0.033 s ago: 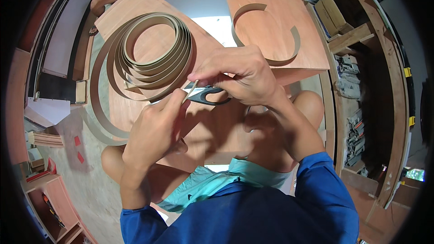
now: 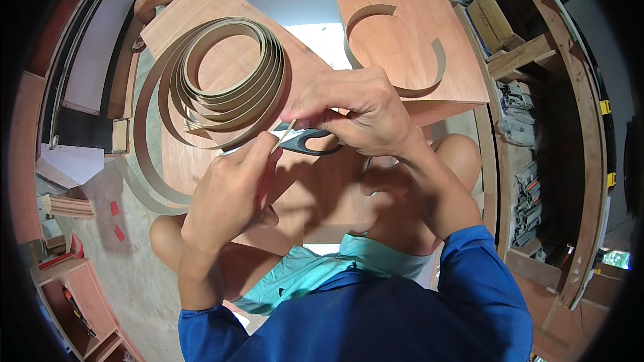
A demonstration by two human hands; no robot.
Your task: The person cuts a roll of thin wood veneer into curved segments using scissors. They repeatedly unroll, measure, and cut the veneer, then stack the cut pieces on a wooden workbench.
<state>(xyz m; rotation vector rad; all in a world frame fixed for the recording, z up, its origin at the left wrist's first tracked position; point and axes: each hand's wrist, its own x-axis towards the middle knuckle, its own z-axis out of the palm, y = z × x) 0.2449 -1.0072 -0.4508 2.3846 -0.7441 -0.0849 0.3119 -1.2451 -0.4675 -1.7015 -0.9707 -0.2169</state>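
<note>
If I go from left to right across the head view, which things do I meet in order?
Stack of thin light-brown wooden boards, large coil of flat grey-brown strip, black looped scissors handle, C-shaped piece of flat grey-brown strip, brown cardboard box.

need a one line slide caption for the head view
Left hand and right hand pinch a thin strip by black-handled scissors, near a loose brown coil on wood.
</note>
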